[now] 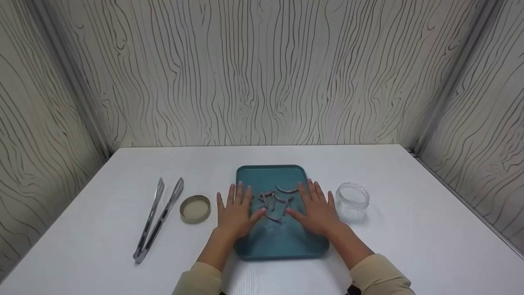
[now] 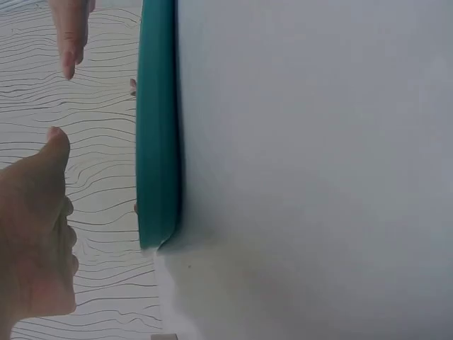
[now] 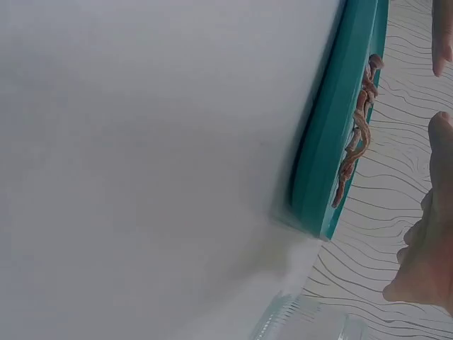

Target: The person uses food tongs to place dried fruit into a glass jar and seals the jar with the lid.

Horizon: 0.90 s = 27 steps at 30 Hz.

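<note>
My left hand [image 1: 236, 215] is held flat over the left side of a teal tray [image 1: 278, 243], fingers straight and spread, thumb pointing inward. Over the tray's right side is my right hand [image 1: 320, 213], spread the same way. Both wrist views show a gap between the hands and the tray. Neither hand holds anything. Between the thumbs, several thin, wrinkled brown strips [image 1: 286, 191] lie in a loose cluster on the tray. Seen from the right wrist, these twisted strips [image 3: 359, 127] rise slightly above the tray's rim.
Metal tongs [image 1: 165, 214] with dark grips lie spread on the white table [image 1: 98, 221] at the left. A round gold-rimmed lid [image 1: 195, 209] sits between them and the tray. Right of the tray stands a clear jar [image 1: 353, 200] without a lid. A wood-patterned panel [image 1: 254, 73] rises behind.
</note>
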Available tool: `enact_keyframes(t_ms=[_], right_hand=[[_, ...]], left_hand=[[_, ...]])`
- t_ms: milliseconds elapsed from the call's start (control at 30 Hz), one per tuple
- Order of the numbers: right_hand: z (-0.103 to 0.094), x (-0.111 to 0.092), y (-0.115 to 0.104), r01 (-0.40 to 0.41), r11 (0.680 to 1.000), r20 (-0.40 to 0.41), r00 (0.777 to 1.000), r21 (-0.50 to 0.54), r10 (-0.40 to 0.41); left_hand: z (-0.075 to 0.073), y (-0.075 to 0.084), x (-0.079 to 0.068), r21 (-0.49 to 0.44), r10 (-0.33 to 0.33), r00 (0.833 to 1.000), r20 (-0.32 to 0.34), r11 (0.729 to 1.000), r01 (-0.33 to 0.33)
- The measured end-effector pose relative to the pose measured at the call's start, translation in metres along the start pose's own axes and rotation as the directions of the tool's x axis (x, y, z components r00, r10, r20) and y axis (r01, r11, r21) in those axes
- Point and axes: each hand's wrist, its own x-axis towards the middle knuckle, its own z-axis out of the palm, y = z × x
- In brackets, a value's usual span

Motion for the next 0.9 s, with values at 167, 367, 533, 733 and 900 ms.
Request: enact_keyframes(t_ms=[167, 367, 533, 733, 900], right_hand=[[-0.006, 0.003, 0.003, -0.040, 0.999, -0.013, 0.999, -0.015, 0.039], [-0.017, 0.004, 0.010, -0.056, 0.998, -0.097, 0.994, -0.001, 0.056], [-0.023, 0.004, 0.019, -0.085, 0.996, -0.131, 0.987, 0.033, 0.088], [-0.031, 0.004, 0.028, -0.127, 0.989, -0.121, 0.983, 0.076, 0.135], [-0.038, 0.004, 0.034, -0.157, 0.981, -0.107, 0.980, 0.114, 0.169]], left_hand=[[-0.002, -0.001, 0.000, -0.012, -0.003, 1.000, -0.010, 1.000, 0.003], [-0.007, -0.006, -0.001, -0.010, -0.014, 1.000, -0.009, 1.000, 0.014], [-0.012, -0.012, -0.002, -0.011, -0.028, 0.999, -0.021, 1.000, 0.028], [-0.016, -0.017, -0.004, -0.041, -0.043, 0.999, -0.032, 0.998, 0.041], [-0.019, -0.025, -0.005, -0.013, -0.076, 0.996, -0.053, 0.997, 0.076]])
